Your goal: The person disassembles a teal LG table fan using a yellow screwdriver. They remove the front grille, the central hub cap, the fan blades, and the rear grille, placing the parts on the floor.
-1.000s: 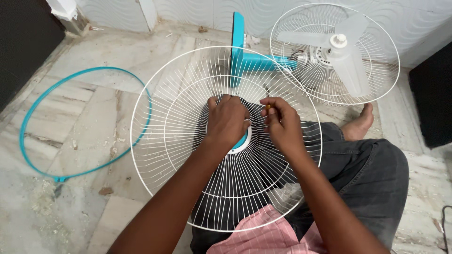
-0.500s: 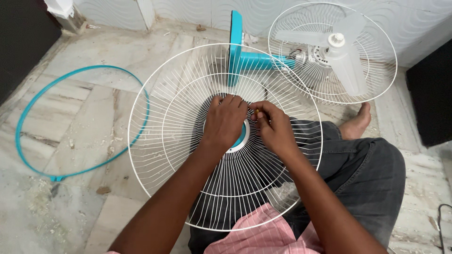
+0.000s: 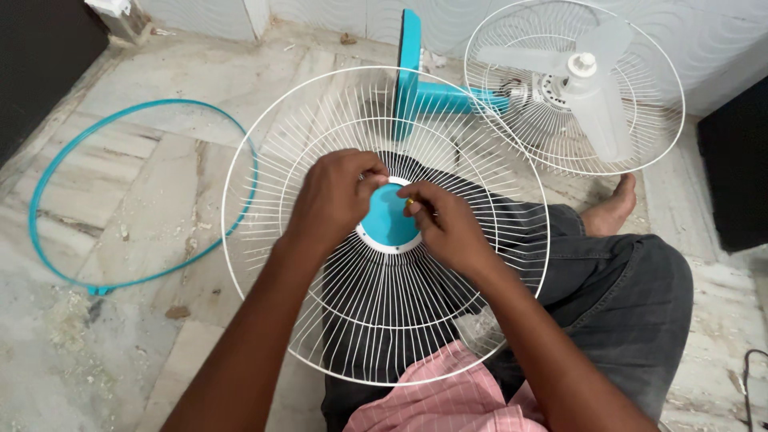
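Marble floor, dusty and chipped, runs to a pale wall where the fan body lies with its blades bare. A white front grille rests on the seated person's lap. Their left hand curls over the rim of its teal centre cap; their right hand pinches a small yellowish piece against that cap. I'd judge the cap is being fastened or loosened; next needs a steady grille. A teal ring lies apart.
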